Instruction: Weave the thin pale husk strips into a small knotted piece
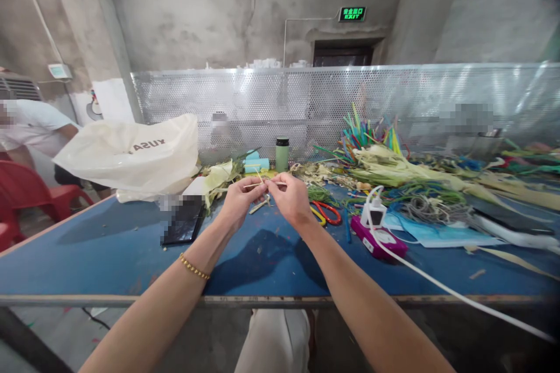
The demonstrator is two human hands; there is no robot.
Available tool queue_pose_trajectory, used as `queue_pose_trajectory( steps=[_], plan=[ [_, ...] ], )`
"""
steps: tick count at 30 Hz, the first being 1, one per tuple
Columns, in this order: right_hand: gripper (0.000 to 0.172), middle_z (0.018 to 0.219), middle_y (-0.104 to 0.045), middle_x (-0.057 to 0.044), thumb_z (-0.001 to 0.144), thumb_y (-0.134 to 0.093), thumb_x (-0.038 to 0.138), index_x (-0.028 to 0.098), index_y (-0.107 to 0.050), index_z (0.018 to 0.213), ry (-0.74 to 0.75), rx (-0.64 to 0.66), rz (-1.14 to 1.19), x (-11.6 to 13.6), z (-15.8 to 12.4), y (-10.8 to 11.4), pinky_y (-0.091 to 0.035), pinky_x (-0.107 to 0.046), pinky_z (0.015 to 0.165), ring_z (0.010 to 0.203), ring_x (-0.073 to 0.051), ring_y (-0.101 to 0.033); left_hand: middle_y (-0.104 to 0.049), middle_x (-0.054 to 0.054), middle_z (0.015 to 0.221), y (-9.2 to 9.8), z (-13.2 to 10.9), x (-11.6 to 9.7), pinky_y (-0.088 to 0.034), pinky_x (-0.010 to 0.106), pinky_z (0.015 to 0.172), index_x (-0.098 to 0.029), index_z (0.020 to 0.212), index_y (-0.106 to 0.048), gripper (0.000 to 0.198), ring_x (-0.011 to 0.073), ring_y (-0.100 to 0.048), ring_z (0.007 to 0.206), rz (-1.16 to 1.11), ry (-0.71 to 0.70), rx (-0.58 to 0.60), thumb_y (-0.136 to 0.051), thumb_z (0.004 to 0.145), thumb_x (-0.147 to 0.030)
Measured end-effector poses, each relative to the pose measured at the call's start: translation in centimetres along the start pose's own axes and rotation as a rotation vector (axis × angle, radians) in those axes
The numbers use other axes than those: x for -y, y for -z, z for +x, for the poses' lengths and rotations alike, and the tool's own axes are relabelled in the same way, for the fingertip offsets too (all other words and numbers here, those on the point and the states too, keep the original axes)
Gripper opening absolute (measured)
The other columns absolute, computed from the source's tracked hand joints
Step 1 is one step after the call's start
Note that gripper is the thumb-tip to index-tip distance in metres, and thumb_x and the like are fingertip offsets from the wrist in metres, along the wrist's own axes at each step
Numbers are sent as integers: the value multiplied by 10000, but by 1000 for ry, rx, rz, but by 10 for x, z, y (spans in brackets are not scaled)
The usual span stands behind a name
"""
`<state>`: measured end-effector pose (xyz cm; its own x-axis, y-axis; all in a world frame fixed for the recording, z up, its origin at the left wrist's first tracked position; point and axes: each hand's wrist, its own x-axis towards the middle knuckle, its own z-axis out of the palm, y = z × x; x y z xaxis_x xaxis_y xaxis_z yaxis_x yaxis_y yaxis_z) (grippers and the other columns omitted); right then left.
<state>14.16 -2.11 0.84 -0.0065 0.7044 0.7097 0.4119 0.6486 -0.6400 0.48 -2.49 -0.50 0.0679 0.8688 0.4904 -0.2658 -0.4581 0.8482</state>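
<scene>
Both hands meet above the middle of the blue table, fingertips nearly touching. My left hand pinches a thin pale strip that looks like dried husk or straw. My right hand is closed on the same pale piece from the other side, with short ends poking out sideways and upward. The fingers hide how the strips cross. Just below the hands lies a small pale scrap on the tabletop. Scissors with red and yellow handles rest to the right of my right hand.
A white plastic bag and a dark phone-like tablet lie left. A green bottle stands behind. Right are husk leaves, a purple power strip with a white cable, and blue masks. A person leans at far left.
</scene>
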Motion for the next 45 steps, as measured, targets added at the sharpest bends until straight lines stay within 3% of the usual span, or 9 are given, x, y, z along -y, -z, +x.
queue_pose_trajectory(
  steps=[8, 22, 27, 31, 38, 45],
  plan=[
    [189, 696, -652, -29, 814, -579, 324, 187, -571, 684, 77, 16, -107, 1, -1, 5, -422, -244, 649, 669, -148, -587, -589, 17, 607, -1, -1, -1, -356, 232, 544, -112, 710, -691, 215, 86, -481, 537, 25, -3, -6, -756, 668, -312],
    [169, 678, -623, -24, 815, -567, 308, 190, -559, 695, 48, 54, -113, -1, 2, 9, -391, -240, 606, 653, -147, -560, -614, 37, 637, 1, -2, 0, -368, 223, 544, -111, 699, -684, 207, 82, -481, 537, -30, 57, 36, -770, 652, -293],
    [248, 668, -627, -34, 830, -551, 365, 163, -617, 703, 45, 157, -101, -5, 9, 16, -389, -244, 596, 622, -137, -537, -614, 33, 610, 2, -2, -4, -334, 228, 512, -110, 684, -681, 240, 86, -461, 515, 112, 70, 77, -778, 631, -323],
    [193, 675, -634, -31, 768, -623, 324, 150, -659, 695, 106, 206, -61, -9, 12, 17, -390, -235, 594, 623, -123, -524, -614, 26, 599, 3, -3, -3, -315, 231, 512, -99, 699, -697, 266, 84, -446, 512, 242, 105, 165, -789, 615, -334],
    [222, 594, -600, -7, 743, -631, 348, 149, -625, 644, -10, 164, 120, -16, 12, 10, -381, -226, 520, 549, -111, -493, -641, 44, 696, 6, -3, -6, -353, 224, 552, -109, 805, -691, 302, 82, -491, 563, -48, 229, 208, -764, 678, -373],
    [206, 569, -567, 3, 720, -617, 331, 164, -562, 612, -72, 132, 164, -8, 8, 4, -370, -226, 501, 521, -106, -478, -651, 58, 674, 2, -2, -2, -323, 226, 520, -96, 767, -692, 290, 81, -485, 535, -3, 174, 154, -769, 675, -360]
  ],
)
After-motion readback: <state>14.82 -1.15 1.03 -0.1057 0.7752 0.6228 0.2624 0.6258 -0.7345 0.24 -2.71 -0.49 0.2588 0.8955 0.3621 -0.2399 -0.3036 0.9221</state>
